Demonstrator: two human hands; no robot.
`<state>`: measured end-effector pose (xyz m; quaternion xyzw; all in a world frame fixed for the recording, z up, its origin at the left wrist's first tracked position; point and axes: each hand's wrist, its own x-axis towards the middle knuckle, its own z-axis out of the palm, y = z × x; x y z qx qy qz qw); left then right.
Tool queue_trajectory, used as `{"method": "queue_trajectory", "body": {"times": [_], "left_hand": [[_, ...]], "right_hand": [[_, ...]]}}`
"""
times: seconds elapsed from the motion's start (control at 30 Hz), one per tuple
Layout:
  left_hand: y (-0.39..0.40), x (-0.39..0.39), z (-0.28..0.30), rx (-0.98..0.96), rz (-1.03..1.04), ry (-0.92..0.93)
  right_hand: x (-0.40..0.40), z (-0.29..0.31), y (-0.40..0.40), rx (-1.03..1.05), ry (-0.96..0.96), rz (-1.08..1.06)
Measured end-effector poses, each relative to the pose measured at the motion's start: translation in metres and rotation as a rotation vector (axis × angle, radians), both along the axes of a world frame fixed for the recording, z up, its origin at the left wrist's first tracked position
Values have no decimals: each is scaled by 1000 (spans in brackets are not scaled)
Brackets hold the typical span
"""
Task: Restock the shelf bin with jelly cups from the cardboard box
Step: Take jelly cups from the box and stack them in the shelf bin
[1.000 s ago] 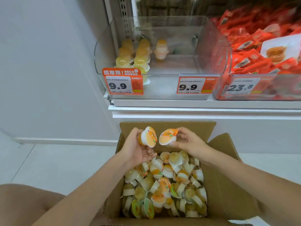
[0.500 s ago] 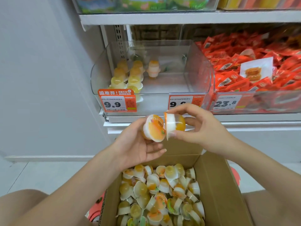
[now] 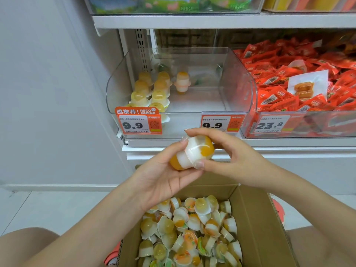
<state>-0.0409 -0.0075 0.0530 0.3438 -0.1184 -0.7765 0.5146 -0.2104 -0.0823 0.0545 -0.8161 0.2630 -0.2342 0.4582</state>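
Note:
Two orange-and-white jelly cups (image 3: 192, 152) are pressed lid to lid in front of the shelf edge. My left hand (image 3: 165, 176) cradles the lower-left cup in curled fingers. My right hand (image 3: 229, 158) pinches the upper-right cup between thumb and fingers. Below them the open cardboard box (image 3: 256, 224) holds several loose jelly cups (image 3: 190, 232). The clear shelf bin (image 3: 240, 87) above holds several yellow cups (image 3: 152, 91) stacked at its left and one lid-to-lid pair (image 3: 182, 82) near the middle.
Price tags reading 9.9 (image 3: 137, 122) hang on the bin's front. A neighbouring bin (image 3: 300, 124) of red snack packets stands to the right. A white wall lies to the left, and a shelf board (image 3: 212, 20) runs above the bin.
Both hands rose from the box toward the shelf. The two cups, held apart before, are now joined lid to lid between my hands.

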Motion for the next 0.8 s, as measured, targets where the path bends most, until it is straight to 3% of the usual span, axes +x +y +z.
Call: {"method": "queue_trajectory", "body": {"times": [0.17,0.33,0.4,0.47,0.53,0.6,0.73,0.8], "left_hand": [[2,-4,3,14,-38,-48],[-6,2,13,-2,-176,-260],[-13,13,21,-4,-181,-421],[-20,25,28,-16,-100,-775],[-26,37,31,-31,-61,-1165],[-33,47,28,-50,-71,-1376],[-47,62,23,-42,-150,-1479],[-53,68,21,-40,-168,-1533]], "right_hand": [[1,4,3,23,-22,-1],[4,15,2,2,-95,-110],[7,30,-10,-43,-151,-226],[14,50,-36,-131,-187,-379],[27,69,-73,-247,-96,-500],[47,78,-111,-341,110,-549],[93,48,-177,-378,455,-521],[107,25,-198,-346,499,-474]]}}
